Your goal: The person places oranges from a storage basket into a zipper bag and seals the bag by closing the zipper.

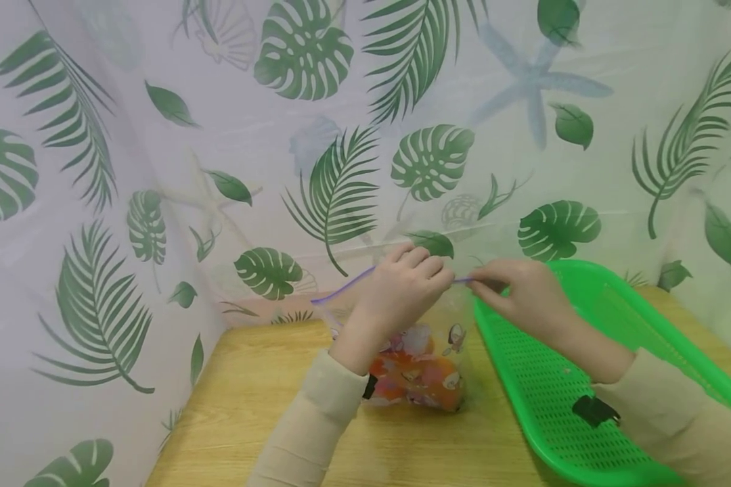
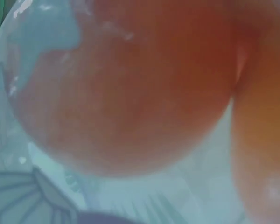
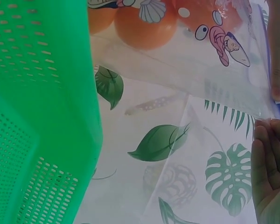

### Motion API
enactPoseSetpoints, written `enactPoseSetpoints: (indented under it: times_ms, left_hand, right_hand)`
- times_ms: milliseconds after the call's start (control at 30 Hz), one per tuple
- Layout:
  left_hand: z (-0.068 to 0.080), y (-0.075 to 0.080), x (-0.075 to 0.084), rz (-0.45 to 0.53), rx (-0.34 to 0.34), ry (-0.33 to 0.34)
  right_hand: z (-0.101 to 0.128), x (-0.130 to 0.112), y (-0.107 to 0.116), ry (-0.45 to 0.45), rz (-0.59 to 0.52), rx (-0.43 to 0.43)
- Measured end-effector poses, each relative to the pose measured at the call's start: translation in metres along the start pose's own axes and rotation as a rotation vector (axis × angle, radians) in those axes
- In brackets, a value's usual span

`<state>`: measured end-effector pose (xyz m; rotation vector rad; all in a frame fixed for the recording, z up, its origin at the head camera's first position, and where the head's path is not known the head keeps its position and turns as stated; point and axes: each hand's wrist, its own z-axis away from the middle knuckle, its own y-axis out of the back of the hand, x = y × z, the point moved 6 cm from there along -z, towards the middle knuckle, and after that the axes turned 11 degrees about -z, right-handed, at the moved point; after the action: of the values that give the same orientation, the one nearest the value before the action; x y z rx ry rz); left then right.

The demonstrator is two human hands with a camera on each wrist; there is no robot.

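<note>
flanking the hands' [image 1: 457, 287] bag [image 1: 423, 365], a green tray [image 1: 591, 379].

Bag and tray on the table

The bag [image 1: 423, 365] stands on the table [image 1: 250, 406], the tray [image 1: 585, 379] just right of it; both hands pinch the bag's top edge.

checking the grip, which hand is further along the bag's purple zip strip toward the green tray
The right hand. It pinches the clear bag's zip strip at the end by the green tray; the left hand pinches the strip just beside it, farther from the tray.
</note>
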<state>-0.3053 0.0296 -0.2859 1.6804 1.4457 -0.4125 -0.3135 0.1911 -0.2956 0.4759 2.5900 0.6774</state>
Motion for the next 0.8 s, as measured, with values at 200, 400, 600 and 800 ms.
enactPoseSetpoints:
  times_ms: [200,400,600,800]
  left_hand:
    - [0.0064,-0.0003,-0.0046,-0.016,0.033,0.021]
    - [0.0094,0.0004,-0.0050,-0.001,0.055,0.023]
    - [0.0109,0.0031,-0.0049,0.022,0.039,0.020]
    - [0.0078,0.0030,-0.0051,0.060,0.019,0.019]
  right_hand:
    - [-0.0012,0.0025,-0.0027,-0.022,-0.065,0.002]
    - [-0.0004,0.0032,-0.0026,-0.017,-0.082,0.019]
    - [0.0000,0.0046,-0.0038,-0.042,-0.107,-0.009]
    - [-0.0046,0.0054,-0.0049,-0.161,-0.144,-0.109]
